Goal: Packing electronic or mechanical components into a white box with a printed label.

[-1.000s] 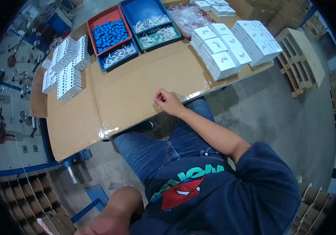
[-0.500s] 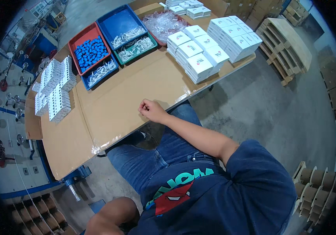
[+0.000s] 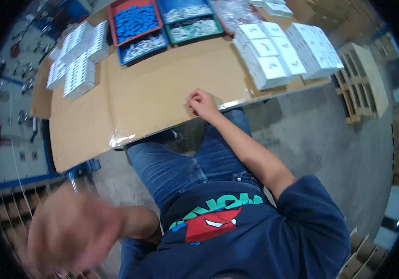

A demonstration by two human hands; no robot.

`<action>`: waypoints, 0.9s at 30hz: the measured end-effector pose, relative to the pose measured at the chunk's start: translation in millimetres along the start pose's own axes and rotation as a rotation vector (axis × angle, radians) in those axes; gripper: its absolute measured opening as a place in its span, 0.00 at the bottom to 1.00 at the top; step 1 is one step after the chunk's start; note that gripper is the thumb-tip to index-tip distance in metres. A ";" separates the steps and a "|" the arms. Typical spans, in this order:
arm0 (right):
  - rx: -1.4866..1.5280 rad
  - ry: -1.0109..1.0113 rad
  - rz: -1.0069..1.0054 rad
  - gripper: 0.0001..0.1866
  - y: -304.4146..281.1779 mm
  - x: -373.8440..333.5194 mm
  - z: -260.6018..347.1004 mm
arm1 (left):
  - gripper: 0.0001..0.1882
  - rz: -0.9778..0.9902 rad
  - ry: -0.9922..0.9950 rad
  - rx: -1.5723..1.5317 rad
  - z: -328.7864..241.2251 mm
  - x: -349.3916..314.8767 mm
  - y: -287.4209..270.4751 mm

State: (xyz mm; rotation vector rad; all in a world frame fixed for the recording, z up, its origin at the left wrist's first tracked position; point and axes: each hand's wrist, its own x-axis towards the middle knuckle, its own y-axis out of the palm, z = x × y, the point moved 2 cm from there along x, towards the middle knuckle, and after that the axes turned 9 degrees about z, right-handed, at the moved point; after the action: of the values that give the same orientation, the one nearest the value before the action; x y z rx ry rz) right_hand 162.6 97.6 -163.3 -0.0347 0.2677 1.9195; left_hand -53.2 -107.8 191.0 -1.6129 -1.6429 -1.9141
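My right hand [image 3: 202, 103] rests with curled fingers on the near edge of a brown cardboard sheet [image 3: 162, 93] that covers the table. Nothing shows in its grip. My left hand [image 3: 69, 232] is raised close to the camera at the lower left, large and blurred, so its fingers cannot be made out. At the far side of the cardboard stand a red tray of blue parts [image 3: 134, 21], a blue tray of small pale parts [image 3: 143, 45] and a green tray [image 3: 195, 30]. Below are my jeans and dark blue shirt.
Stacks of white boxes [image 3: 285, 53] fill the table's right end. White ribbed blocks [image 3: 78, 58] sit at its left end. Wooden pallets [image 3: 362, 79] stand on the concrete floor to the right. Tools hang on a wall [image 3: 4, 116] at the left.
My left hand has come up near the camera and blurs the lower left. My right hand stays at the cardboard's near edge. The view has tilted, so the table sits higher in the picture.
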 end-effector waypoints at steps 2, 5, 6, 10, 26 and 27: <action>0.063 0.035 -0.007 0.04 -8.3 -0.4 -5.4 | 0.14 -0.228 -0.601 -0.249 56.2 -32.9 -33.3; -0.008 0.045 -0.032 0.04 -14.8 -0.1 -7.2 | 0.23 -0.405 -0.989 0.205 101.9 -91.8 -72.6; -0.003 0.057 0.009 0.04 -10.5 0.3 -3.2 | 0.24 -0.431 -1.008 0.195 102.8 -106.1 -81.4; -0.021 0.072 0.010 0.06 -6.1 -4.5 9.1 | 0.28 -0.437 -1.131 0.296 105.4 -127.5 -94.8; 0.146 0.043 -0.115 0.08 -23.2 -11.7 20.6 | 0.42 0.497 -2.249 0.735 239.4 -330.6 -216.8; 0.146 0.036 -0.096 0.07 -27.0 -14.2 15.0 | 0.42 0.498 -2.249 0.661 232.2 -314.5 -195.4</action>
State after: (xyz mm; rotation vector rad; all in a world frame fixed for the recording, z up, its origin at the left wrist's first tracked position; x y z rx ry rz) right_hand 194.3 96.5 -151.2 0.0145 0.4222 1.8006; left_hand 83.5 -6.5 -211.6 -3.0147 -1.1614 1.4077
